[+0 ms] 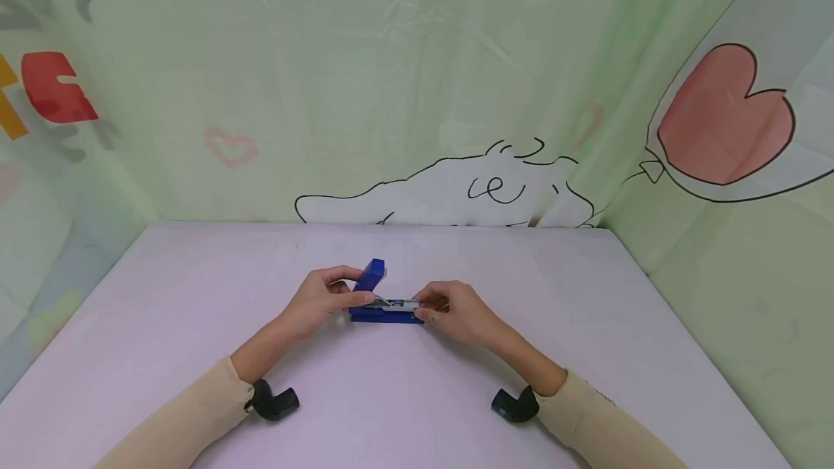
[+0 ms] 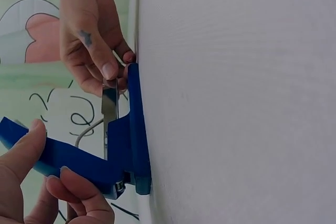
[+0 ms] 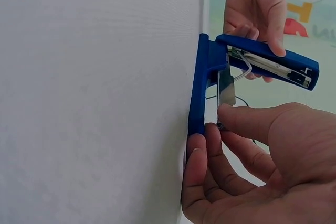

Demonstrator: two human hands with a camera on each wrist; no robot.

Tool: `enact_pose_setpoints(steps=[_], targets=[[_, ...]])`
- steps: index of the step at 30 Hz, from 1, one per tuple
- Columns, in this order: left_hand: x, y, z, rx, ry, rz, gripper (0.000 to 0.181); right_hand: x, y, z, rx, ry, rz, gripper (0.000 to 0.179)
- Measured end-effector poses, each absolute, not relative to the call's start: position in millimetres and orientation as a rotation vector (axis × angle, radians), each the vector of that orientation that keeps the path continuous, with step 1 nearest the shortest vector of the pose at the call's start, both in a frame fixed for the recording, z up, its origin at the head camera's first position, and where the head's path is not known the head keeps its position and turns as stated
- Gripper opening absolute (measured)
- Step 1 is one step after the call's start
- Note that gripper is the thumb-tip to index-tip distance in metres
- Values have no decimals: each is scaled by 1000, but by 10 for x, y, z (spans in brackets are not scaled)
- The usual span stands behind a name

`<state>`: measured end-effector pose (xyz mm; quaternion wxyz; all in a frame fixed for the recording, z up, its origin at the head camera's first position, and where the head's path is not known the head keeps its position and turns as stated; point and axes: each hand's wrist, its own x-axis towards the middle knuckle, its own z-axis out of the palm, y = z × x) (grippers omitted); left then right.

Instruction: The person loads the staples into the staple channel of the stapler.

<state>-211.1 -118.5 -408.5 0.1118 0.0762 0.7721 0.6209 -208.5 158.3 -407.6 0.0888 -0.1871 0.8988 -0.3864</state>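
Observation:
A blue stapler point(image 1: 386, 316) stands on the white table, its top cover swung up and its metal staple channel point(image 2: 110, 103) exposed. My left hand point(image 1: 323, 298) grips the raised cover point(image 3: 294, 66), thumb on one side and fingers on the other. At the stapler's front end, my right hand point(image 1: 458, 310) pinches the tip of the channel between thumb and fingers, with other fingertips by the base point(image 3: 197, 87). A bent metal rod point(image 2: 86, 132) links cover and channel. Whether staples lie in the channel cannot be made out.
The white table point(image 1: 195, 295) reaches back to a pale green curtain point(image 1: 365, 93) with printed drawings. Similar curtain hangs at both sides. A black curved piece point(image 1: 276, 402) sits at the left sleeve cuff, another point(image 1: 515, 406) at the right one.

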Motion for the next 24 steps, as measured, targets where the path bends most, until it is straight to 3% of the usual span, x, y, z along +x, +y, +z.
enact_pose_setpoints(steps=[24], targets=[[-2109, -1097, -4048, 223, 2323, 1721, 47, -2105, 1609, -4080, -594, 2663, -1157, 14]])
